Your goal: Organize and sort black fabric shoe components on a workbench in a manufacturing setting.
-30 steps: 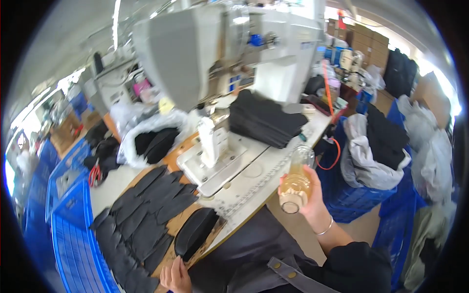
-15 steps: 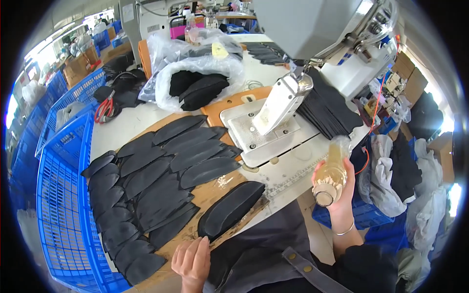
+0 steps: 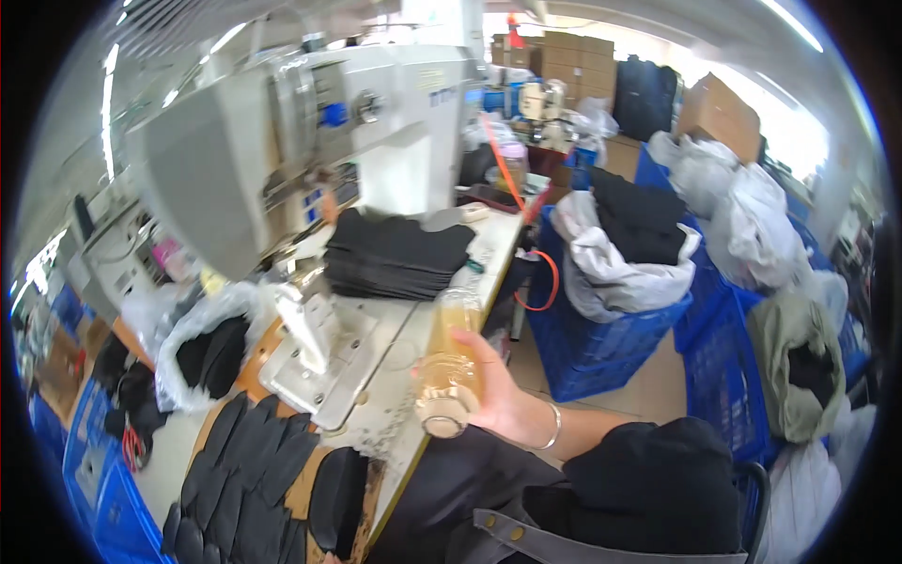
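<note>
My right hand (image 3: 493,381) is wrapped round a clear plastic bottle (image 3: 449,371) of yellowish contents, over the table's front edge. Its round base points toward me and a dark green cap shows at the far end. Only a sliver of my left hand (image 3: 331,558) shows at the lower edge, beside a thick black curved piece (image 3: 338,498); its fingers are mostly hidden. Overlapping black leaf-shaped pieces (image 3: 249,461) lie left of that piece. Behind them stands the sewing machine's white post (image 3: 305,329) on its metal plate.
A stack of black cut pieces (image 3: 395,254) lies beyond the bottle. The machine's large grey head (image 3: 197,169) overhangs the table. To the right stands a blue crate (image 3: 601,348) holding a white bag of black material. An orange-red cord (image 3: 550,282) hangs at the table's edge.
The view has swung to the right and up. The bottle, still in my right hand, now appears beside the stack of cut pieces. My left hand has almost left the picture.
</note>
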Motion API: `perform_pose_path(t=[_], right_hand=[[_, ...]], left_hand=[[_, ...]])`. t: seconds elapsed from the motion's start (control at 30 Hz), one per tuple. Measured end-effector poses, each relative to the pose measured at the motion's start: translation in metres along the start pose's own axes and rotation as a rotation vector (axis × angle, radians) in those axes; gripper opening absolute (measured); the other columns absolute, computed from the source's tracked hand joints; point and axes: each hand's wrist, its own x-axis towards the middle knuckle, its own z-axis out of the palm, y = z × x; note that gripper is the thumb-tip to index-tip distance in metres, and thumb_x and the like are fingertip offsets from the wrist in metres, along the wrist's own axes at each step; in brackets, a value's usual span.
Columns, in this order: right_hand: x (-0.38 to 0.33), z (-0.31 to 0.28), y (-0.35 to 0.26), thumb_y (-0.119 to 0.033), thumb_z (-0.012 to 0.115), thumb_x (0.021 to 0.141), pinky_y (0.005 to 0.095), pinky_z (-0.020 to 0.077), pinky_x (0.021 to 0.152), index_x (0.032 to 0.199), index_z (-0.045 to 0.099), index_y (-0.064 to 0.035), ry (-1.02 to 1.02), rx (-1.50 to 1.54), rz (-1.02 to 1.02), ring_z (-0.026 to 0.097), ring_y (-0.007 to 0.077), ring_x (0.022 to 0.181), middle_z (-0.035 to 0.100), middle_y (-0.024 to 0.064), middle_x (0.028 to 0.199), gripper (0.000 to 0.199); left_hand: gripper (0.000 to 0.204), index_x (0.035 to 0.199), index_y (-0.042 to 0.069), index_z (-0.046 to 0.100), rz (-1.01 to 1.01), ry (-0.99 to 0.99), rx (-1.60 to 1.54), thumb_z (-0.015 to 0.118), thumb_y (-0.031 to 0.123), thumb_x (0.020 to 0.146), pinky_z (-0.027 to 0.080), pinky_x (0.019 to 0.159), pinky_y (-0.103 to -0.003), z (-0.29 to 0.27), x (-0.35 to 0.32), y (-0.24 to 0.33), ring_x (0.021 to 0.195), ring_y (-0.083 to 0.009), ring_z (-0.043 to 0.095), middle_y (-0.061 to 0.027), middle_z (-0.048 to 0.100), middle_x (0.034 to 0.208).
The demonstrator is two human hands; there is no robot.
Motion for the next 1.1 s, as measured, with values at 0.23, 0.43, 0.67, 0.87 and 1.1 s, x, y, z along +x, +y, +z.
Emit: perform_pose_path(t=[0.23,0.43,0.67,0.87,1.1], right_hand=[[-0.011,0.021,0.014,-0.042,0.051,0.085,0.0374,0.0505,0.076,0.105,0.052,0.0008,-0.064,-0.278,-0.187,0.061,0.0261,0.084,0.061,0.0158,0.093,0.047],[0.002,0.040,0.059,-0.044,0.043,0.088,0.0401,0.0419,0.091,0.129,0.034,-0.0003,-0.643,-0.872,-0.596,0.049,0.0255,0.105,0.045,0.0144,0.114,0.061],[0.007,0.074,0.142,-0.022,0.063,0.079,0.0462,0.0436,0.088,0.128,0.033,0.0003,-1.154,-1.005,-0.546,0.049,0.0286,0.105,0.046,0.0184,0.114,0.062],[0.013,0.071,0.150,-0.020,0.070,0.072,0.0400,0.0446,0.085,0.126,0.030,0.0023,-1.440,-1.463,-0.640,0.051,0.0258,0.096,0.048,0.0168,0.105,0.070],[0.020,0.074,0.129,-0.020,0.071,0.068,0.0378,0.0445,0.086,0.119,0.035,0.0022,-1.289,-1.351,-0.579,0.051,0.0250,0.096,0.049,0.0161,0.104,0.066]], left_hand=[[0.011,0.086,0.003,0.066,-0.043,-0.014,0.085,0.067,0.002,0.075,0.044,0.054,-0.039,0.017,-0.016,-0.020,0.059,-0.0296,0.055,-0.0119,0.061,0.071],[0.027,0.091,0.003,0.065,-0.056,-0.072,-0.069,0.066,0.003,0.064,0.051,0.066,-0.033,0.014,0.006,-0.020,0.070,-0.0222,0.061,-0.0060,0.062,0.077],[0.030,0.092,0.003,0.065,-0.114,-0.036,-0.052,0.062,0.006,0.061,0.051,0.067,-0.031,0.003,-0.010,-0.022,0.069,-0.0196,0.060,-0.0053,0.061,0.078],[0.035,0.093,0.004,0.064,-0.055,-0.077,-0.055,0.061,0.011,0.059,0.050,0.066,-0.030,0.004,-0.007,-0.020,0.072,-0.0192,0.059,-0.0049,0.059,0.083],[0.032,0.095,0.005,0.062,-0.059,-0.154,-0.055,0.065,0.010,0.064,0.048,0.062,-0.029,0.000,0.002,-0.017,0.075,-0.0193,0.059,-0.0049,0.059,0.085]])
